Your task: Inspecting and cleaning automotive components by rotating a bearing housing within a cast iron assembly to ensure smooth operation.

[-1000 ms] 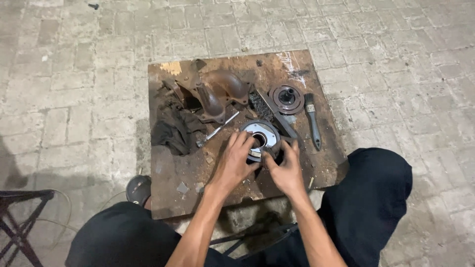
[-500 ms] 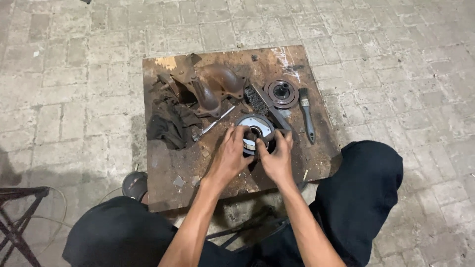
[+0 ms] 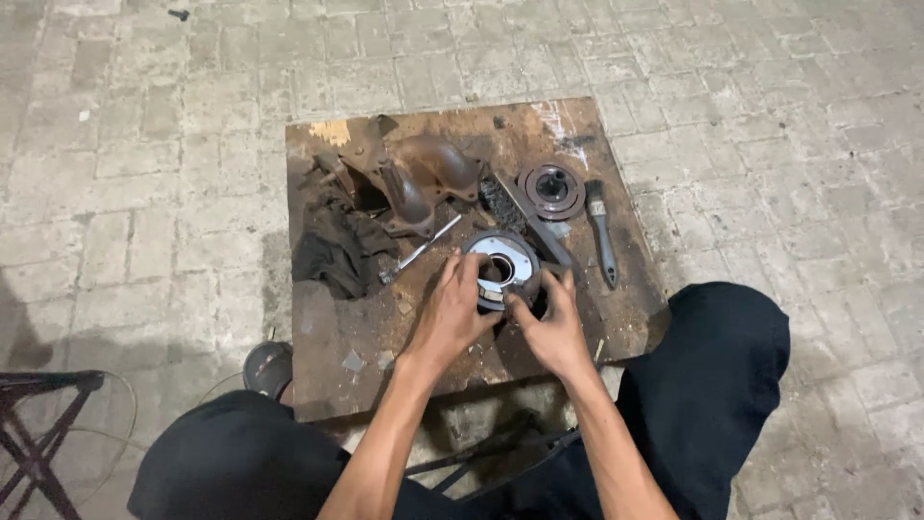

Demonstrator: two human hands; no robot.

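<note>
A low, stained wooden tabletop (image 3: 337, 318) stands on a paved brick floor (image 3: 144, 193), and the person sits at its near edge with dark trousers to either side. Both hands meet over a round metal disc (image 3: 507, 256) with a bright ring face and a dark hole in its centre, which lies a little right of the middle of the tabletop, toward the near edge. The left hand (image 3: 450, 313) grips the disc on its left rim, fingers curled over the top. The right hand (image 3: 551, 325) holds the disc's near right side, thumb pressed toward the centre hole and fingers wrapped round a dark part beneath it; what that part is cannot be made out.

Toward the far edge lies a rusty cast pipe piece (image 3: 414, 183) with several curved branches. Left of it, near the left edge, sits a crumpled dark rag (image 3: 332, 246). A slim shiny tool (image 3: 419, 252) lies slanted between the rag and the disc. Near the far right corner rests a second, darker round disc (image 3: 551, 190), and just beside it along the right edge lies a brush (image 3: 603, 231) with a dark handle. A flat dark bar (image 3: 534, 220) runs diagonally between the two discs. A dark metal stand (image 3: 38, 424) shows at the picture's lower left, off the tabletop.
</note>
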